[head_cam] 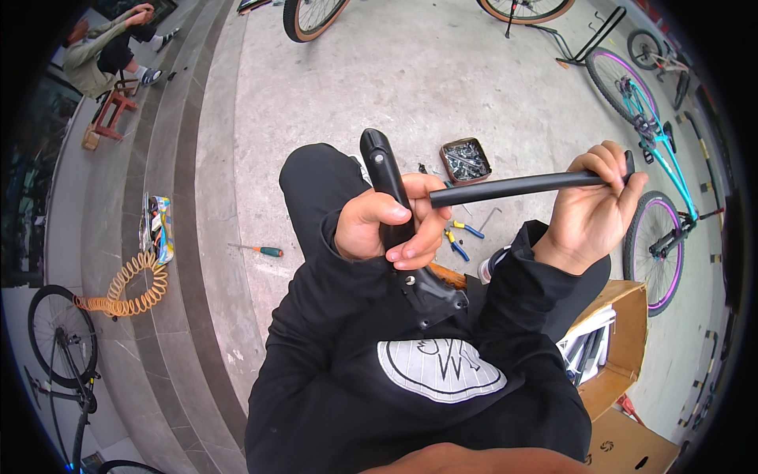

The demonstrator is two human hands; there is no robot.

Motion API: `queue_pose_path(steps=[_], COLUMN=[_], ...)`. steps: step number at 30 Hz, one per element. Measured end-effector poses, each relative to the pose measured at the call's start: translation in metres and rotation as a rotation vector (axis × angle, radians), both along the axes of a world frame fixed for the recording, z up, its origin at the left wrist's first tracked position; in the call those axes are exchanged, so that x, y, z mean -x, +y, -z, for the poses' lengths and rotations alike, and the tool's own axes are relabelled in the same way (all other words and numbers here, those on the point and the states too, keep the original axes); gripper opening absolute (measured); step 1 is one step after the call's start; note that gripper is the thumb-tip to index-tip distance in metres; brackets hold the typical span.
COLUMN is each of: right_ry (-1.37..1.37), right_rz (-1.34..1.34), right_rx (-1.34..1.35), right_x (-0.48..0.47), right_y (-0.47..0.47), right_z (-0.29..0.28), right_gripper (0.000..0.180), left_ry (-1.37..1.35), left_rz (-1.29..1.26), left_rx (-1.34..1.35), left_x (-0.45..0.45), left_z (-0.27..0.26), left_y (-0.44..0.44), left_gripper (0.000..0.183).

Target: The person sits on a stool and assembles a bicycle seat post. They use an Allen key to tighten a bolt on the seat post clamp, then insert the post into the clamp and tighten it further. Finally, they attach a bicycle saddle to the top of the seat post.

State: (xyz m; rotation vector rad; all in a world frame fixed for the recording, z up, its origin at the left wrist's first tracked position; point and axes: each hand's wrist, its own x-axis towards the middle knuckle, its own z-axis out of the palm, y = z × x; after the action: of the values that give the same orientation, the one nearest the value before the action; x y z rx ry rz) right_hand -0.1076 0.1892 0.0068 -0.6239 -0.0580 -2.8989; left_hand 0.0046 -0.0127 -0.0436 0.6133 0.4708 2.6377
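Note:
My left hand (379,228) grips a long black bicycle fitting (385,172) around its middle. A bolt or rivet head shows near the fitting's far end. Its near end flares into a plate with holes, close to my chest. In my right hand (583,219), fingers and thumb pinch a slim black tube (515,188) near a wider end piece. The tube's other end reaches the fingertips of my left hand; whether it touches them I cannot tell. Beyond the hands, a metal tin (474,179) of small hardware sits on the ground. Yellow-and-blue pliers (457,246) and a hex key (489,219) lie nearer.
On the left lie a screwdriver (266,251) and, by the stone steps (177,332), an orange coiled hose (127,296). A cardboard box (630,338) stands at my right, near a turquoise bicycle (666,148). A person (98,59) sits at upper left.

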Motion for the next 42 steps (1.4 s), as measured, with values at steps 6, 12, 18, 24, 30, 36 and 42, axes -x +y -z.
queue_pose_path(steps=[6, 12, 18, 24, 30, 36, 42], right_ry=[-0.059, 0.041, 0.134, 0.267, 0.458, 0.326, 0.471], right_rz=[0.0, -0.059, -0.142, 0.004, -0.226, -0.008, 0.029], right_rx=[0.0, -0.031, -0.019, -0.372, -1.041, -0.996, -0.962], right_x=[0.007, 0.007, 0.014, 0.012, -0.003, -0.001, 0.009], right_y=[0.0, 0.002, -0.001, -0.023, -0.039, -0.029, -0.018], right_z=[0.007, 0.009, 0.016, 0.024, 0.037, 0.037, 0.044], right_gripper=[0.027, 0.028, 0.027, 0.025, 0.017, 0.034, 0.008], left_ry=[-0.087, -0.096, -0.172, -0.292, -0.256, -0.272, -0.243], left_rz=[0.066, 0.07, 0.012, -0.145, -0.098, -0.206, -0.609], left_rx=[0.013, -0.035, 0.074, 0.311, 0.285, 0.314, 0.753], left_x=[0.004, 0.008, 0.007, 0.0, 0.006, 0.006, 0.005], left_z=[0.006, 0.016, 0.014, 0.006, 0.013, 0.024, 0.018], left_y=[0.002, 0.002, 0.004, 0.014, 0.015, 0.02, 0.026], left_gripper=[0.042, 0.047, 0.043, 0.023, 0.029, 0.036, 0.021])
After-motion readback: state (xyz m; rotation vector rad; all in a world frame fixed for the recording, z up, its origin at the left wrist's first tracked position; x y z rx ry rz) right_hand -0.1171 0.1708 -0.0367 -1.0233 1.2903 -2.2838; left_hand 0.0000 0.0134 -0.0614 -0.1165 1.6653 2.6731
